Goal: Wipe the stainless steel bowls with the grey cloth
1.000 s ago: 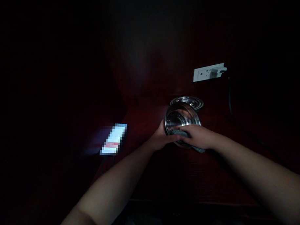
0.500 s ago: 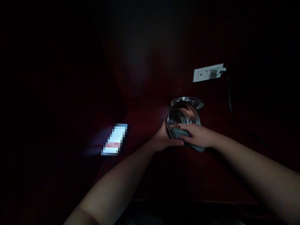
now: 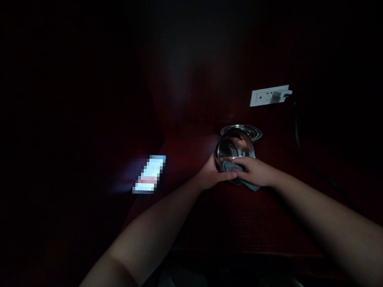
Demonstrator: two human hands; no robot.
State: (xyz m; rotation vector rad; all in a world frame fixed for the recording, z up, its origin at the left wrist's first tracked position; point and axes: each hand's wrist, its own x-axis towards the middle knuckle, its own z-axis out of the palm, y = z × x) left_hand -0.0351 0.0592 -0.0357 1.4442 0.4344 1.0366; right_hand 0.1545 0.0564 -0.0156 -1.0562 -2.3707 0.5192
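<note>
A shiny metal bowl (image 3: 230,150) is tilted with its hollow facing me, over the dark red tabletop. My left hand (image 3: 211,173) grips its left and lower side, thumb along the near rim and the other fingers hidden behind. In my right hand (image 3: 255,171) is a grey-green cloth (image 3: 230,166), pressed against the bowl's inside near the lower rim; part of the cloth hangs out below the hand. Just behind the bowl lies a round metal lid or plate (image 3: 256,132), partly covered by it.
A lit phone-like screen (image 3: 149,174), blurred out, stands at the left by the table's edge. On the back wall is a white socket panel (image 3: 265,97) with a plug in it. A dark cable (image 3: 297,126) runs down to the right. The surroundings are very dark.
The whole view has shifted slightly. My right hand and the cloth have moved a little against the bowl's inside, closer to my left thumb. Both holds stay the same.
</note>
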